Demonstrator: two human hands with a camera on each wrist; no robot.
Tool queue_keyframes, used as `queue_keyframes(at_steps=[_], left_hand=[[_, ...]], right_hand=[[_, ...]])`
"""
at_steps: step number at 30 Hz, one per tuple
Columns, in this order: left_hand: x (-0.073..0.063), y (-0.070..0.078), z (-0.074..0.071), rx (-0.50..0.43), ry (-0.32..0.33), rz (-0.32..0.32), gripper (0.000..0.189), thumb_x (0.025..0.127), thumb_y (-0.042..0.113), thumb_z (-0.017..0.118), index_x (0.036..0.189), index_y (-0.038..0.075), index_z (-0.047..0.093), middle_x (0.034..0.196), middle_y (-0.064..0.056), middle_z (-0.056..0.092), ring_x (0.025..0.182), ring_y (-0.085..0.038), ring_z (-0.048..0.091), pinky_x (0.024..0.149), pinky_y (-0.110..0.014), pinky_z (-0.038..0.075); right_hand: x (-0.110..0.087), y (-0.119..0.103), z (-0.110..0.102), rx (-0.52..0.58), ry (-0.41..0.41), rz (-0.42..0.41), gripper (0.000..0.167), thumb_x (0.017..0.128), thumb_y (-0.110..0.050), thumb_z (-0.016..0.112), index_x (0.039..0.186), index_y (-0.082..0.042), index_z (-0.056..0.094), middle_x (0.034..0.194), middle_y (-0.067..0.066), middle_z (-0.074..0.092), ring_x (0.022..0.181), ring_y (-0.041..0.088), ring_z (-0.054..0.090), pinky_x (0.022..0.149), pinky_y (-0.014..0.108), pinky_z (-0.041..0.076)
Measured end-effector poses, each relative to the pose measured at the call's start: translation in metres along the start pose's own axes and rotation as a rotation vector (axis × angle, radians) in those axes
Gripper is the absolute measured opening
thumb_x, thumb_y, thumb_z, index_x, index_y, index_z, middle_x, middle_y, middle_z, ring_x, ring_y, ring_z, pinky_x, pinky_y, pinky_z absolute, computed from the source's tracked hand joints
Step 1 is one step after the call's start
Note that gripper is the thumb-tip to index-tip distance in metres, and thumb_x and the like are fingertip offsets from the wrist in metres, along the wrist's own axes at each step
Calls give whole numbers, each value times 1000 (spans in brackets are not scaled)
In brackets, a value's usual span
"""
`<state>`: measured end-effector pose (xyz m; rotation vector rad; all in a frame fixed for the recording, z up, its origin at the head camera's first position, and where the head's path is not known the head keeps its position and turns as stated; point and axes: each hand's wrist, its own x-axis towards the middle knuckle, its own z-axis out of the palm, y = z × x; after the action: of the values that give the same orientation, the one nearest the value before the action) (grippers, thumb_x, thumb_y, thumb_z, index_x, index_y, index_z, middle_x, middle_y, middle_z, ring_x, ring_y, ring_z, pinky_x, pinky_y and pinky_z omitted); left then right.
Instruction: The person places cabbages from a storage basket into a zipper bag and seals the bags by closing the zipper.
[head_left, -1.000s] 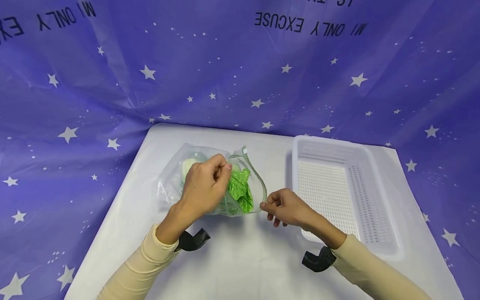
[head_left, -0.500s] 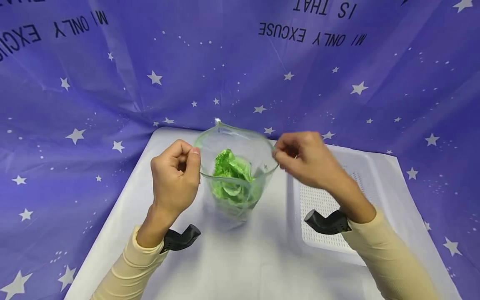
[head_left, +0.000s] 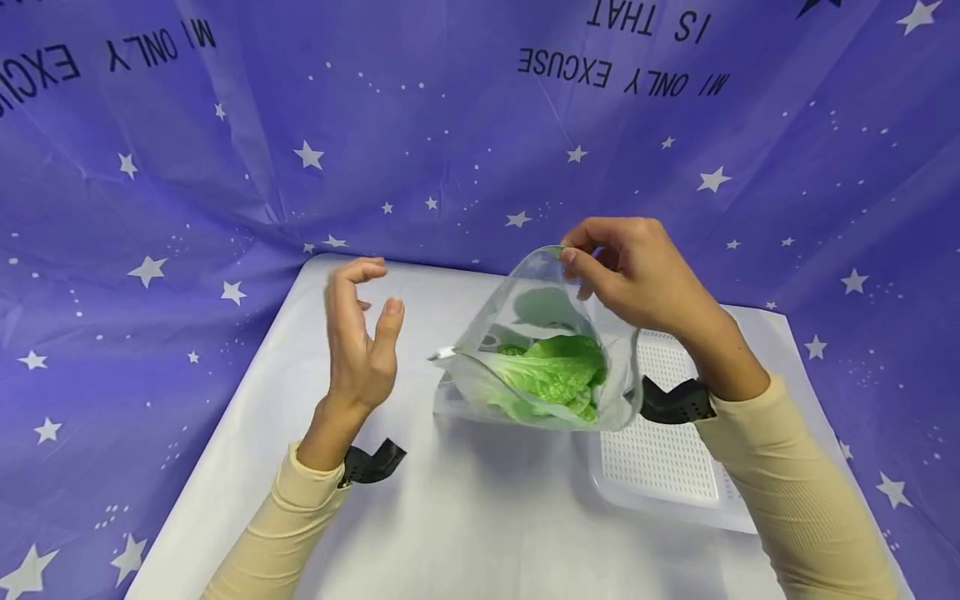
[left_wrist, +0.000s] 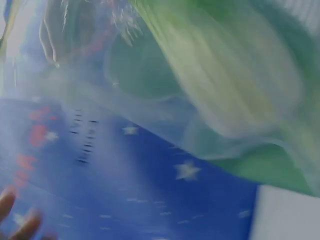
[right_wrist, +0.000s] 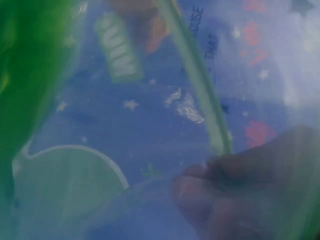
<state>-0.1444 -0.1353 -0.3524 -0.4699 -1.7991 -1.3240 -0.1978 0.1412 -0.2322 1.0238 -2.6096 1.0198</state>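
A clear zip bag (head_left: 480, 379) with a green printed pattern hangs tilted above the table, its mouth facing the person. Inside lies a leafy green vegetable (head_left: 558, 375) with a pale stem, like lettuce or cabbage. My right hand (head_left: 630, 271) pinches the bag's upper rim between thumb and fingers; in the right wrist view its fingers (right_wrist: 235, 175) show blurred through the plastic. My left hand (head_left: 360, 342) is apart from the bag, to its left, thumb and fingers spread with nothing between them. The left wrist view shows the vegetable's pale stem (left_wrist: 235, 75) close up through the plastic.
A white perforated plastic basket (head_left: 660, 450) stands on the right of the white table (head_left: 450, 517), partly behind the bag and right arm. Behind the table hangs a purple cloth (head_left: 450, 125) with stars and lettering.
The bag was lying on the table, then was lifted upright by both hands. Now the left hand has let go, and the bag has tipped and moved right with the right hand.
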Motion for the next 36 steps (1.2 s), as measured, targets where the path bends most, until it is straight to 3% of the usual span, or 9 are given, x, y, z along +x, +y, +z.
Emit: queue_keyframes(at_steps=[3, 6, 10, 14, 18, 22, 25, 30, 36], left_hand=[[-16, -13, 6, -86, -237, -17, 62, 96, 52, 41, 125, -1, 55, 125, -10, 59, 113, -29, 50, 81, -44, 36], [-26, -8, 22, -119, -307, 56, 59, 95, 54, 48, 120, 2, 60, 118, -8, 63, 109, -28, 54, 85, -46, 40], [-21, 6, 41, -100, -131, 98, 36, 95, 38, 62, 97, 3, 67, 94, -6, 67, 90, -24, 59, 80, -39, 45], [-5, 10, 42, -115, 38, 31, 20, 94, 18, 66, 83, 2, 68, 77, -4, 67, 68, -18, 58, 64, -31, 43], [8, 0, 33, -118, 123, -92, 14, 92, 8, 67, 81, -1, 68, 70, -7, 67, 62, -13, 58, 58, -25, 42], [13, -15, 26, -80, 195, -170, 13, 91, 4, 67, 80, -3, 67, 65, -12, 64, 55, -11, 57, 49, -21, 40], [14, -20, 26, -61, 229, -183, 15, 91, 5, 68, 78, -3, 67, 63, -12, 62, 51, -11, 56, 44, -19, 36], [17, -21, 31, -20, 298, -150, 17, 91, 9, 67, 76, -1, 67, 60, -6, 62, 49, -11, 54, 42, -18, 32], [19, -14, 42, 9, 301, -83, 22, 92, 15, 65, 74, 3, 66, 57, -1, 60, 45, -14, 49, 40, -20, 25]], right_hand=[[-1, 12, -1, 42, 14, 99, 13, 97, -11, 60, 94, -3, 70, 77, 5, 67, 58, 17, 65, 45, 27, 46], [1, 19, -3, 77, 38, 169, 15, 98, -13, 60, 94, -3, 70, 79, 7, 67, 58, 20, 66, 43, 29, 47], [3, 24, -5, 142, 23, 186, 17, 99, -15, 59, 98, -1, 70, 82, 8, 68, 61, 22, 66, 48, 32, 51], [-10, 33, -15, 389, -21, 130, 25, 103, -12, 51, 117, 3, 65, 98, 16, 69, 79, 25, 69, 65, 33, 56], [-40, 62, -17, 836, -17, -37, 37, 107, -9, 36, 133, 14, 48, 120, 31, 59, 107, 35, 62, 87, 39, 52], [-76, 87, 12, 1033, -26, -267, 56, 105, -22, 46, 135, 24, 34, 130, 37, 49, 124, 42, 49, 98, 45, 44], [-103, 74, 43, 895, 34, -329, 77, 92, -34, 70, 133, 23, 39, 131, 35, 49, 125, 40, 46, 99, 42, 42], [-121, 12, 95, 396, 204, -339, 82, 66, -52, 85, 117, 7, 60, 116, 19, 56, 111, 29, 51, 98, 32, 40], [-106, -27, 123, 111, 533, -476, 29, 89, -25, 74, 88, 4, 67, 86, 11, 63, 79, 27, 59, 77, 34, 48]])
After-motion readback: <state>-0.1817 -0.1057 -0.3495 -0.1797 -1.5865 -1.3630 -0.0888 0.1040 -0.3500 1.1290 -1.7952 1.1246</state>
